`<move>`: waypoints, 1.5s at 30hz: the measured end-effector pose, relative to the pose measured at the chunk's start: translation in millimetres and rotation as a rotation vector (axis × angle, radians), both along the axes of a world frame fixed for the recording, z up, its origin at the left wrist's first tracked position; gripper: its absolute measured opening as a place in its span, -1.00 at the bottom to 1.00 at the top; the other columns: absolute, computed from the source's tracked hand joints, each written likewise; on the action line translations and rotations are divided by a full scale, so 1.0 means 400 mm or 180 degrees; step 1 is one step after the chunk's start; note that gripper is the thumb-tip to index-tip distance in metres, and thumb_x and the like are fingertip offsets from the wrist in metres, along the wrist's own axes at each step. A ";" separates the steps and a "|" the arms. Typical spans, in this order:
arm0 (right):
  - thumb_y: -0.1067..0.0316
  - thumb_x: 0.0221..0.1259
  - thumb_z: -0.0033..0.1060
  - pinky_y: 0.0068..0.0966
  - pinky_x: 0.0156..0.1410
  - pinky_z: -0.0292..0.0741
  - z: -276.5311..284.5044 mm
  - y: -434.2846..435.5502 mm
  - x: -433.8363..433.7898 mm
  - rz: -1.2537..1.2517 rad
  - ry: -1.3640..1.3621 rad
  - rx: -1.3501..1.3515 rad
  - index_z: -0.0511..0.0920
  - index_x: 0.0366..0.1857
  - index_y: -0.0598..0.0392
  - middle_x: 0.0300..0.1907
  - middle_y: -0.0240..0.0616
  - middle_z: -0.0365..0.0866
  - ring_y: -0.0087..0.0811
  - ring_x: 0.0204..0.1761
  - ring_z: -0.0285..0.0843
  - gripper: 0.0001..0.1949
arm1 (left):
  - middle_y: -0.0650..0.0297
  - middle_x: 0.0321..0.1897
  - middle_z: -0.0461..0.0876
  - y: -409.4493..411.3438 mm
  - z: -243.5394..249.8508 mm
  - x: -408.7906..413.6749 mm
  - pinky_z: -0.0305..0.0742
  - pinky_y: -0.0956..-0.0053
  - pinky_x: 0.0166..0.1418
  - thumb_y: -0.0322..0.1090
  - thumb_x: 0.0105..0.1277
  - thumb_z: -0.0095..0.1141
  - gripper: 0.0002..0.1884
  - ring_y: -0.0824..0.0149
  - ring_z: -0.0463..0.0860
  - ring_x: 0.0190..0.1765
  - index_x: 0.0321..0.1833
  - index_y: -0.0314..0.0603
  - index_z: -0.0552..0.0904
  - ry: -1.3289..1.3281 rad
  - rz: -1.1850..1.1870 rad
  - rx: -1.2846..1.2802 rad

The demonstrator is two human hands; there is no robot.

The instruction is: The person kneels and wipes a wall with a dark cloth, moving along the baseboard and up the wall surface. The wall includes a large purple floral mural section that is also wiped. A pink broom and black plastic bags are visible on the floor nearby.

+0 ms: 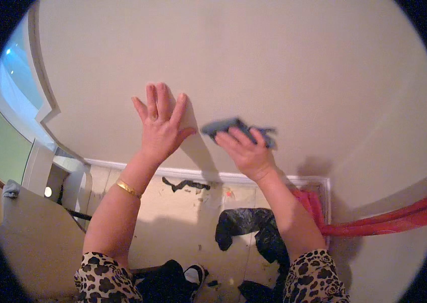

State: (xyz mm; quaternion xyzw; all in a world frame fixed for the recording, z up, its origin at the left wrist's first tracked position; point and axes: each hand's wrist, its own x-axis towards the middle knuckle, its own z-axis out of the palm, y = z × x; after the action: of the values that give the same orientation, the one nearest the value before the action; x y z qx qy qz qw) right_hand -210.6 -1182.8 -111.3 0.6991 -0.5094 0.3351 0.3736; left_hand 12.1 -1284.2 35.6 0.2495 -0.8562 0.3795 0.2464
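My left hand [160,127] rests with spread fingers against a plain light wall [274,57] and holds nothing. To its right, my right hand [245,151] presses a bluish-grey cloth [224,127] to the same wall. The cloth is bunched under the fingers and slightly blurred; its folds stick out to the right of the hand. Both hands are above the white baseboard [183,172].
Black crumpled plastic [245,221] and a black strip [187,184] lie with small debris on the tiled floor [168,204]. Red fabric [387,221] hangs at the right. A light panel with a grey cloth [10,190] stands at the left. A shoe [194,274] shows below.
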 end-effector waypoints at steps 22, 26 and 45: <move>0.15 0.10 0.49 0.20 0.58 0.06 0.207 0.037 -0.031 -0.0395 -0.0683 -0.1026 0.72 0.16 -0.36 0.35 -0.58 0.49 -0.18 0.52 0.25 -0.55 | -0.15 0.71 -0.33 -0.029 -0.091 0.132 -0.21 -0.71 0.49 0.04 -0.24 0.66 0.19 -0.36 -0.41 0.69 0.58 0.32 0.27 0.0141 0.0001 0.0250; 0.24 0.25 0.24 0.00 0.59 0.16 0.020 -0.021 0.081 0.0063 0.0305 -0.0064 0.64 0.30 -0.26 0.41 -0.66 0.47 -0.34 0.48 0.31 -0.53 | -0.29 0.68 -0.31 -0.024 -0.083 0.115 -0.25 -0.63 0.54 0.01 -0.09 0.61 0.08 -0.49 -0.35 0.67 0.57 0.10 0.32 0.0126 -0.0096 0.0206; 0.36 0.29 0.06 -0.31 0.62 0.24 -0.205 0.060 0.002 0.0732 0.0499 0.2444 0.60 0.27 0.14 0.48 -0.35 0.47 -0.42 0.55 0.31 -0.55 | -0.05 0.22 0.65 0.319 -0.563 -0.017 0.58 0.19 0.28 -0.53 0.34 0.15 -0.53 -0.08 0.68 0.20 0.34 -0.24 0.55 0.2555 0.0089 0.4709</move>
State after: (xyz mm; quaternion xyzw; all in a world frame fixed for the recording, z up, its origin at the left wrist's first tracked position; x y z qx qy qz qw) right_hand -209.7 -1158.8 -193.2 0.8636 -0.4859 0.1059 0.0832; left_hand 5.3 -1156.4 -189.8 0.4732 -0.7284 -0.3941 0.3004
